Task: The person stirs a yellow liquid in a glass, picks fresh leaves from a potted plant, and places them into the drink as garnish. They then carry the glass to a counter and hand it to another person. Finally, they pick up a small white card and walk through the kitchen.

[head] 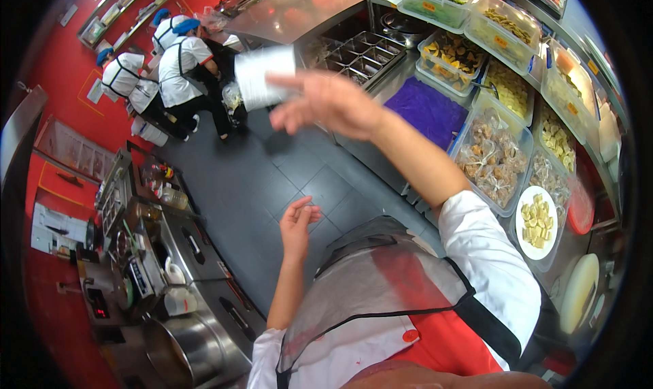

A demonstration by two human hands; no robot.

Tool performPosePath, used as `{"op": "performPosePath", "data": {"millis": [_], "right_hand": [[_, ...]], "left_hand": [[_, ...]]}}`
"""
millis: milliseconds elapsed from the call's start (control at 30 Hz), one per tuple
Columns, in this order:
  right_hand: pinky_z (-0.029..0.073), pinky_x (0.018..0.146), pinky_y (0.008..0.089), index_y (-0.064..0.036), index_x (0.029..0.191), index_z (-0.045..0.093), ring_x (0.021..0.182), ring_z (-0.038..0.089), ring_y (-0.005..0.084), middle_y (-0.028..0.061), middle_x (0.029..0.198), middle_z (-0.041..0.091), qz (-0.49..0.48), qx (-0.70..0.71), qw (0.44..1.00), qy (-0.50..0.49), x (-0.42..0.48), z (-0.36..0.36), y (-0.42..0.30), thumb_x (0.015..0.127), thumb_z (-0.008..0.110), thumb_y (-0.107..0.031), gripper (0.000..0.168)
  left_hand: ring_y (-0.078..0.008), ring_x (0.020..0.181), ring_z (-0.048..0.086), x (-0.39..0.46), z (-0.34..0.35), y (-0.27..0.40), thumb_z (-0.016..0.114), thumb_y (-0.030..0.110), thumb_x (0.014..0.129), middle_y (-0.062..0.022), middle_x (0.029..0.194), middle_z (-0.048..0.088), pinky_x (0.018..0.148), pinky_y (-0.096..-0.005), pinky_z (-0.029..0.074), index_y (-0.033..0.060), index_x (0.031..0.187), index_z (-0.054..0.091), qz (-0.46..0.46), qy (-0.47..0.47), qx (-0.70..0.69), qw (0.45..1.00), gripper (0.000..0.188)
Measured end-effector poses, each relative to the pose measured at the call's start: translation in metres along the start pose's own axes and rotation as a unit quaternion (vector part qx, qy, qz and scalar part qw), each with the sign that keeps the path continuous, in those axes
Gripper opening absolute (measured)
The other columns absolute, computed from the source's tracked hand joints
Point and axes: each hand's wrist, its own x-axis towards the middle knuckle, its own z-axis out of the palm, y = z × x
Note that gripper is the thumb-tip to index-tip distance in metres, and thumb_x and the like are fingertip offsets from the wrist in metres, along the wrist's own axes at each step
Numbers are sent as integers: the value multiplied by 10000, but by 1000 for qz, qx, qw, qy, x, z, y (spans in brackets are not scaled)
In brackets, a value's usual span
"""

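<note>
My right hand [326,103] reaches out over the floor, blurred, with its fingers spread. One finger overlaps a blurred white cylindrical object [262,75], perhaps a roll or a stack. Whether the hand grips, touches or only passes it is unclear. Lower down, my left hand [298,218] is raised in front of the apron [367,282], its fingers loosely curled and nothing visible in them. To the right of my right arm, a purple cloth [428,108] lies on the steel counter [370,144].
Several clear food tubs [502,31] line the right counter, one holding knotted bags [492,159]. A white plate [523,225] bears pale food pieces. On the left are a steel pot [204,343] and a scale [140,276]. Several co-workers [178,72] bend at the far end.
</note>
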Motion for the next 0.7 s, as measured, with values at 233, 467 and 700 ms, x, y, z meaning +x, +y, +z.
{"op": "performPosePath", "data": {"millis": [233, 467, 700], "right_hand": [[553, 854, 303, 16, 1410, 469, 1115, 636, 233, 104, 1455, 495, 384, 162, 898, 142, -164, -18, 175, 1022, 534, -356, 541], [588, 737, 236, 59, 1317, 549, 887, 717, 189, 196, 1122, 683, 385, 205, 878, 200, -201, -7, 188, 1045, 494, -307, 460], [538, 770, 263, 35, 1352, 531, 979, 671, 151, 106, 1251, 622, 319, 232, 904, 167, -186, 0, 176, 1042, 497, -344, 491]], "left_hand": [[-146, 908, 653, -28, -46, -30, 559, 130, 1000, -76, 987, 694, 855, -302, 526, 3, 1231, 593, -46, 62, 20, 997, 265], [-158, 1121, 597, -26, -37, -45, 653, 93, 945, -83, 1225, 631, 926, -287, 491, 32, 1272, 608, -91, -74, -20, 993, 335], [-52, 781, 572, 0, -15, -32, 657, 36, 924, -6, 913, 671, 696, -213, 468, 17, 1219, 664, -92, -51, 70, 992, 295]]}}
